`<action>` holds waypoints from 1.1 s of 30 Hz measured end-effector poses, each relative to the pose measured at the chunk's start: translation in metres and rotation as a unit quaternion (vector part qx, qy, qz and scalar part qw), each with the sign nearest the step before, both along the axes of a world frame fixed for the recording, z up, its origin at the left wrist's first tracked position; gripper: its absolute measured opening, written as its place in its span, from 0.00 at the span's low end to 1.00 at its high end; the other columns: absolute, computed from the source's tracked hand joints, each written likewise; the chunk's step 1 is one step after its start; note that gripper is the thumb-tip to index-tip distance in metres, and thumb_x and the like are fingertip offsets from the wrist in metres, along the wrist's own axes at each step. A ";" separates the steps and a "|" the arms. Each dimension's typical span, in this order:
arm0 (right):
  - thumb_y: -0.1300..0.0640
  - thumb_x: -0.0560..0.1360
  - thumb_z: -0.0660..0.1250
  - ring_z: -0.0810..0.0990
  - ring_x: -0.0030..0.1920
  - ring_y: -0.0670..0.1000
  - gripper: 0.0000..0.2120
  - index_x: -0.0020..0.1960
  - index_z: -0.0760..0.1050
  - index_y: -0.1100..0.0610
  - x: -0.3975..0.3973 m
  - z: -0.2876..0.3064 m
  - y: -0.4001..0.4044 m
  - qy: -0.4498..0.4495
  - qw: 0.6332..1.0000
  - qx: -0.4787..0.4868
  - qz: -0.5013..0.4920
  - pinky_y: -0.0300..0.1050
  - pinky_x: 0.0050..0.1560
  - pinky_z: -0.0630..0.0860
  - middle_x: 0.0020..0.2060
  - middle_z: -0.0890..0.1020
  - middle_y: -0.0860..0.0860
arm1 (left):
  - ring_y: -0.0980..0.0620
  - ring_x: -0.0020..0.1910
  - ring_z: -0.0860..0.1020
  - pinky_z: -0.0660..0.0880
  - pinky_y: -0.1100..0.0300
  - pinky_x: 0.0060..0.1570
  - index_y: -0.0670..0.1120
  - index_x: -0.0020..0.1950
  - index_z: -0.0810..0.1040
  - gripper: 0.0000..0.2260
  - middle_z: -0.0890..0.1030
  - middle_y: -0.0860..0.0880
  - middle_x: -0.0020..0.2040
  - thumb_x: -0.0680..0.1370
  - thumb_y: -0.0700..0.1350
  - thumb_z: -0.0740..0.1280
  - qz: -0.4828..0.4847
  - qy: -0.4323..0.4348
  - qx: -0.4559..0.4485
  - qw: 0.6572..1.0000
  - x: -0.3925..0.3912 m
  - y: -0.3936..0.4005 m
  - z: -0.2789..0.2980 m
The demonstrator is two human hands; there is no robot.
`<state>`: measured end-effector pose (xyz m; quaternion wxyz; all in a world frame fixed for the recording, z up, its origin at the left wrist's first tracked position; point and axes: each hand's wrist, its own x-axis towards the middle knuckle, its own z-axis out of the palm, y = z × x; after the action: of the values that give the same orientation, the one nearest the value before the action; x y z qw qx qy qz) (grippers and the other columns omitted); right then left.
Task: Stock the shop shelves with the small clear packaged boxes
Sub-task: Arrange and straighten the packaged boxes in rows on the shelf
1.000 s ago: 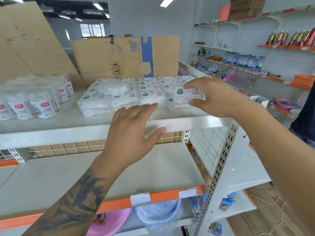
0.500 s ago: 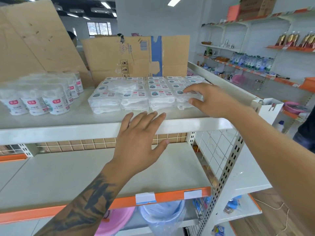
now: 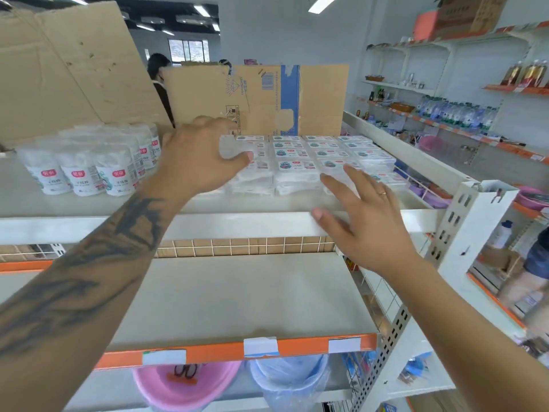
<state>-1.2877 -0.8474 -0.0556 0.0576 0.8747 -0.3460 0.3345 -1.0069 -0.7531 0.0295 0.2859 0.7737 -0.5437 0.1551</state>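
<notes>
- Boxes [image 3: 300, 165] sit in stacked rows on the top shelf [image 3: 252, 224].
- Left hand [image 3: 202, 162], at 11 o'clock, fingers curled over a stack; right hand [image 3: 365, 221] spread, empty.
- Risk: a careless nudge could topple stacks.

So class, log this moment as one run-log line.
left hand: open, on boxes | right hand: open, empty, by shelf

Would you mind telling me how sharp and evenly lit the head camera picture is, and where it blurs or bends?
Head view: both the left hand and right hand are smeared by motion blur; the clear boxes read soft, their labels illegible; straight shelf edges bow from wide-angle distortion; ceiling strip lights give even light with weak shadows; the right margin is heavily smeared.
</notes>
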 end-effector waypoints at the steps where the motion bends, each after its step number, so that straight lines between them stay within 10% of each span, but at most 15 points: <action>1: 0.32 0.81 0.53 0.63 0.78 0.60 0.29 0.77 0.67 0.44 0.001 -0.004 0.002 0.001 1.000 -0.019 -0.012 0.62 0.77 0.58 0.78 0.66 0.55 | 0.41 0.68 0.75 0.70 0.44 0.69 0.59 0.72 0.74 0.34 0.76 0.48 0.71 0.70 0.73 0.64 -0.008 0.016 0.030 0.999 0.006 -0.004 0.004; 5: 0.34 0.83 0.52 0.64 0.78 0.60 0.27 0.76 0.69 0.44 0.005 -0.013 0.003 0.005 0.996 -0.073 -0.045 0.62 0.77 0.58 0.77 0.68 0.55 | 0.47 0.72 0.72 0.68 0.52 0.71 0.59 0.69 0.77 0.26 0.74 0.53 0.74 0.73 0.64 0.75 -0.058 0.105 0.096 0.988 0.018 -0.019 0.008; 17: 0.34 0.83 0.49 0.64 0.78 0.59 0.28 0.76 0.70 0.45 0.005 -0.017 0.003 0.006 0.995 -0.083 -0.052 0.61 0.76 0.58 0.77 0.68 0.54 | 0.65 0.52 0.78 0.70 0.68 0.52 0.56 0.55 0.84 0.20 0.83 0.62 0.54 0.70 0.67 0.70 -0.166 0.130 -0.138 0.968 -0.067 0.042 -0.021; 24: 0.50 0.76 0.73 0.74 0.67 0.54 0.27 0.72 0.72 0.55 -0.001 -0.008 0.036 -0.156 0.976 -0.014 0.150 0.53 0.66 0.72 0.65 0.78 0.51 | 0.67 0.44 0.76 0.68 0.67 0.44 0.56 0.50 0.84 0.20 0.84 0.63 0.50 0.70 0.69 0.71 -0.180 0.181 -0.104 0.961 -0.098 0.054 -0.050; 33: 0.58 0.77 0.73 0.82 0.54 0.51 0.14 0.62 0.78 0.57 -0.005 -0.009 0.057 -0.278 0.936 0.082 0.201 0.52 0.54 0.79 0.54 0.83 0.47 | 0.63 0.43 0.78 0.68 0.71 0.41 0.56 0.51 0.83 0.21 0.83 0.62 0.45 0.68 0.69 0.74 -0.219 0.187 -0.113 0.951 -0.119 0.061 -0.045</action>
<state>-1.2929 -0.7903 -0.0649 -0.1810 0.7997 -0.1916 0.5395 -1.1257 -0.6923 -0.0151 0.4954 0.6134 -0.6151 0.0017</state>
